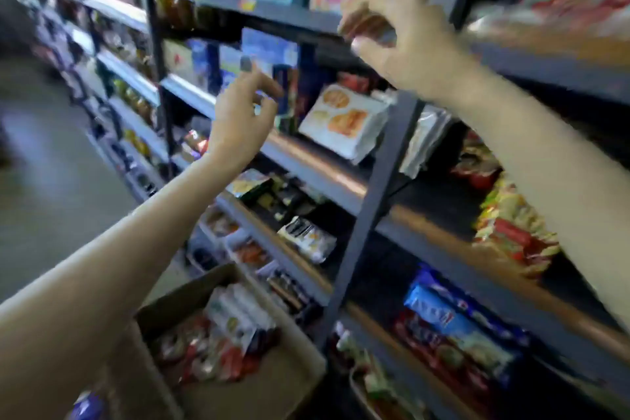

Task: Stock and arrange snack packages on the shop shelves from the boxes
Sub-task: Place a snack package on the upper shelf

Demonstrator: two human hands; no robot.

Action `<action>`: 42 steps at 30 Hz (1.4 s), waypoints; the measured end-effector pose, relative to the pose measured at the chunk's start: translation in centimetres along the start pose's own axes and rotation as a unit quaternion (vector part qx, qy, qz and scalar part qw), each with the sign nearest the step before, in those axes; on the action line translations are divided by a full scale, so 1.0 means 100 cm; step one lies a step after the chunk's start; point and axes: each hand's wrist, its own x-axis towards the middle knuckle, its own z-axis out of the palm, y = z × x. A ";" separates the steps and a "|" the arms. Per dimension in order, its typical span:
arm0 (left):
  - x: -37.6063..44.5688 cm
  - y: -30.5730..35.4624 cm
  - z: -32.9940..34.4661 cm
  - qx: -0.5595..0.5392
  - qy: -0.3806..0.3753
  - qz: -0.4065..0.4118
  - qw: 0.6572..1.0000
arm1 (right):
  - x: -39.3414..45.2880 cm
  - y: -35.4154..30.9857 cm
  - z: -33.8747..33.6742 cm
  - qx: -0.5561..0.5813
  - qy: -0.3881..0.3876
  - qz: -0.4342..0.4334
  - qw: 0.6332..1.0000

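My right hand (405, 44) is raised to the front edge of an upper shelf (289, 19) and grips a small brownish snack package (366, 24), which is blurred by motion. At the height of the shelf below, my left hand (242, 112) hovers with loosely curled fingers and holds nothing. Below my left arm stands an open cardboard box (293, 372) with several red and white snack packages (221, 334) inside.
A dark metal upright (381, 187) divides the shelving between my hands. A white cracker pack (344, 119) leans on the middle shelf. Red and yellow packs (511, 232) and blue biscuit packs (456, 320) lie at the right. The aisle floor (51, 164) runs along the left.
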 end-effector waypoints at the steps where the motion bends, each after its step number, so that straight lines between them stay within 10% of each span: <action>1: -0.036 -0.041 -0.025 0.056 -0.049 -0.060 0.995 | -0.009 -0.013 0.046 0.044 -0.089 0.025 0.995; 7: -0.244 -0.200 -0.173 0.241 -0.292 -0.399 0.835 | -0.093 -0.088 0.277 0.094 -0.454 0.076 0.883; 17: -0.416 -0.258 -0.232 0.219 -0.253 -0.615 0.714 | -0.209 -0.194 0.506 0.144 -0.583 0.072 0.796; 25: -0.443 -0.309 -0.241 0.222 -0.195 -0.630 0.718 | -0.252 -0.245 0.624 -0.039 -0.517 -0.158 0.840; 36: -0.379 -0.301 -0.217 0.257 -0.254 -0.593 0.720 | -0.140 -0.245 0.555 0.135 -0.383 -0.112 0.907; 42: -0.231 -0.247 -0.235 0.297 -0.266 -0.474 0.785 | -0.041 -0.230 0.436 0.248 -0.318 -0.025 0.915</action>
